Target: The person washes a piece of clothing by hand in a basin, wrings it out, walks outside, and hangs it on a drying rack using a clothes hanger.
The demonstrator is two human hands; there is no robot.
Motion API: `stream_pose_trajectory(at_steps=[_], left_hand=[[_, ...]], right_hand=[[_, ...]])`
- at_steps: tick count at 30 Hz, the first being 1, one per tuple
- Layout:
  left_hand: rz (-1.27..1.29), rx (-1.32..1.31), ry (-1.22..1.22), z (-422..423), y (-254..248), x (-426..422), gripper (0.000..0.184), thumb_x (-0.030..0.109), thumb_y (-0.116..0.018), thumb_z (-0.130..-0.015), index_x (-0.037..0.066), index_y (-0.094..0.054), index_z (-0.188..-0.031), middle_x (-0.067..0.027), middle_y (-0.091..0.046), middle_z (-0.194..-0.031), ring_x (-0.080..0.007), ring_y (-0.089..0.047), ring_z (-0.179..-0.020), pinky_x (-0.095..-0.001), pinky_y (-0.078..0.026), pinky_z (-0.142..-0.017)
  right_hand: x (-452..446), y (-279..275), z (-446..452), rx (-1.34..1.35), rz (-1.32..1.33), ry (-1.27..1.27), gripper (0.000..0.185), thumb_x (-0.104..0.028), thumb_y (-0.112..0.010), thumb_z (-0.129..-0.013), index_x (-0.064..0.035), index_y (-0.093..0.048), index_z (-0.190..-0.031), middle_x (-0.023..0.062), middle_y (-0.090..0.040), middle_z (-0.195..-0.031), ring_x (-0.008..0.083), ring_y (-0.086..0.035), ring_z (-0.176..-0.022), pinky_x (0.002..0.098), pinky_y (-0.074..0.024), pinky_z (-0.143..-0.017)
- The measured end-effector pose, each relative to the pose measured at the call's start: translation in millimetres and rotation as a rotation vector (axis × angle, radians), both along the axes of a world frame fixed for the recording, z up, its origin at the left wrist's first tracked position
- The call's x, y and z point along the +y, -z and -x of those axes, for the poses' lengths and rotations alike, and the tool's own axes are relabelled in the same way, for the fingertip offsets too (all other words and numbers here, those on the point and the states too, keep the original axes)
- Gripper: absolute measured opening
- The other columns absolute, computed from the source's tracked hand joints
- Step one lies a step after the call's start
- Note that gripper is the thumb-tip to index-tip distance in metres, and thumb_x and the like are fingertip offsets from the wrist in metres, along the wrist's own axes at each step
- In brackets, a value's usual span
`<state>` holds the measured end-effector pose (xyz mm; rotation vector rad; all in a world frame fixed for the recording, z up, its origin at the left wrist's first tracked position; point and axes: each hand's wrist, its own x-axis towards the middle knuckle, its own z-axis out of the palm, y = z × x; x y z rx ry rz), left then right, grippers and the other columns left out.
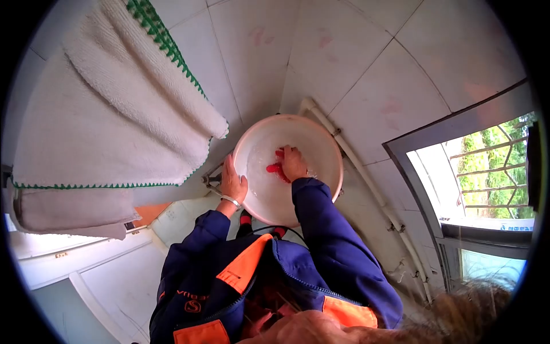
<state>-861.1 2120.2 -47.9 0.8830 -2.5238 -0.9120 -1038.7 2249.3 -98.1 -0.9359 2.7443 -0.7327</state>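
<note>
A round, pale basin [260, 198] with a pinkish rim is below me, with what looks like shallow water in it. My left hand [233, 186] holds the basin's left rim, its fingers along the outside and its thumb at the edge. Inside the basin, my right hand [294, 164] is closed over a small bright red thing [277, 169]. Parts of it stick out to the left and below the fingers; it may be wet cloth, but its kind is unclear. My palm hides the rest.
A white towel [114, 109] with green edging hangs at the left. A pipe [366, 176] runs along the tiled wall on the right, near a barred window [487, 166]. A tap-like metal fitting [211, 180] is left of the basin.
</note>
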Motion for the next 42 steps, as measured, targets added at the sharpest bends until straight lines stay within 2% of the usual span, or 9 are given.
stream_pose_trajectory(at_steps=[5, 11, 14, 16, 20, 24, 29, 37, 42], left_hand=[[0.007, 0.098, -0.072, 4.4, 14.2, 3.1, 0.066, -0.004, -0.045, -0.072, 0.0, -0.022, -0.134, -0.0233, -0.035, -0.131, -0.0377, -0.035, -0.12, -0.0396, -0.03, -0.101], [-0.084, 0.219, -0.115, 5.0, 13.1, 4.4, 0.063, -0.006, -0.042, -0.072, 0.0, -0.026, -0.133, -0.0236, -0.039, -0.127, -0.0375, -0.039, -0.116, -0.0387, -0.032, -0.099], [-0.1, 0.215, -0.117, 4.7, 11.4, 3.9, 0.062, -0.006, -0.042, -0.073, 0.001, -0.026, -0.132, -0.0234, -0.04, -0.125, -0.0373, -0.041, -0.114, -0.0387, -0.033, -0.098], [-0.107, 0.219, -0.118, 4.2, 11.9, 2.9, 0.062, -0.006, -0.042, -0.073, 0.001, -0.027, -0.132, -0.0233, -0.041, -0.124, -0.0373, -0.041, -0.113, -0.0388, -0.033, -0.097], [-0.075, 0.218, -0.118, 4.5, 15.1, 4.6, 0.061, -0.006, -0.042, -0.073, 0.001, -0.028, -0.131, -0.0233, -0.042, -0.124, -0.037, -0.042, -0.113, -0.0388, -0.033, -0.097], [-0.074, 0.216, -0.106, 4.3, 11.1, 4.1, 0.061, -0.007, -0.042, -0.073, 0.001, -0.028, -0.131, -0.0237, -0.042, -0.123, -0.0375, -0.042, -0.113, -0.0392, -0.033, -0.097], [-0.094, 0.207, -0.115, 6.9, 2.5, 4.5, 0.061, -0.007, -0.042, -0.073, 0.001, -0.028, -0.131, -0.0238, -0.042, -0.124, -0.0381, -0.041, -0.113, -0.039, -0.033, -0.097], [-0.117, 0.239, -0.137, 2.3, 10.9, 7.5, 0.061, -0.008, -0.041, -0.073, 0.003, -0.029, -0.132, -0.0206, -0.04, -0.127, -0.0356, -0.04, -0.117, -0.0374, -0.033, -0.097], [-0.126, 0.245, -0.15, 4.9, 12.8, 5.5, 0.061, -0.008, -0.042, -0.073, 0.003, -0.03, -0.131, -0.0196, -0.041, -0.127, -0.035, -0.042, -0.115, -0.0374, -0.034, -0.097]], right_hand=[[-8.1, 2.1, 7.4, 0.054, -0.002, 0.007, 0.026, -0.017, -0.055, -0.077, -0.0061, -0.053, -0.101, 0.0185, -0.058, -0.08, 0.0402, -0.057, -0.068, 0.047, -0.0458, -0.071], [-5.0, -41.0, 19.5, -0.052, 0.338, 0.225, 0.031, -0.023, -0.06, -0.075, -0.0045, -0.055, -0.099, 0.0211, -0.054, -0.096, 0.0361, -0.054, -0.091, 0.0452, -0.0447, -0.077], [20.6, -93.9, 7.3, -0.015, 0.399, -0.031, 0.037, -0.028, -0.064, -0.072, -0.006, -0.056, -0.101, 0.0182, -0.053, -0.1, 0.0339, -0.05, -0.099, 0.0432, -0.0435, -0.082], [41.4, -95.9, -1.6, 0.014, 0.023, -0.523, 0.049, -0.031, -0.067, -0.07, -0.008, -0.053, -0.111, 0.0152, -0.052, -0.102, 0.0335, -0.05, -0.099, 0.0404, -0.0437, -0.082], [40.5, -98.6, -19.8, 0.112, -0.087, -0.422, 0.06, -0.039, -0.067, -0.069, -0.016, -0.048, -0.121, 0.0157, -0.043, -0.121, 0.0314, -0.039, -0.113, 0.0463, -0.0352, -0.092], [32.8, -56.5, -36.6, 0.202, -0.284, -0.516, 0.057, -0.04, -0.061, -0.072, -0.0138, -0.047, -0.121, 0.0158, -0.035, -0.129, 0.0329, -0.033, -0.119, 0.0496, -0.0314, -0.094], [10.9, -8.1, -16.1, 0.33, -0.037, -0.609, 0.021, -0.017, -0.054, -0.077, -0.0034, -0.053, -0.093, 0.0169, -0.05, -0.107, 0.0349, -0.045, -0.103, 0.0428, -0.0429, -0.083], [-30.3, -16.9, -0.3, -0.013, -0.319, -0.374, 0.023, -0.023, -0.049, -0.081, -0.0028, -0.054, -0.09, 0.0188, -0.059, -0.088, 0.0336, -0.058, -0.085, 0.04, -0.0479, -0.074], [-1.7, -25.9, 30.3, -0.442, 0.197, -0.268, 0.049, -0.025, -0.057, -0.074, -0.0063, -0.044, -0.118, 0.0198, -0.06, -0.09, 0.0353, -0.059, -0.081, 0.0383, -0.0472, -0.074]])
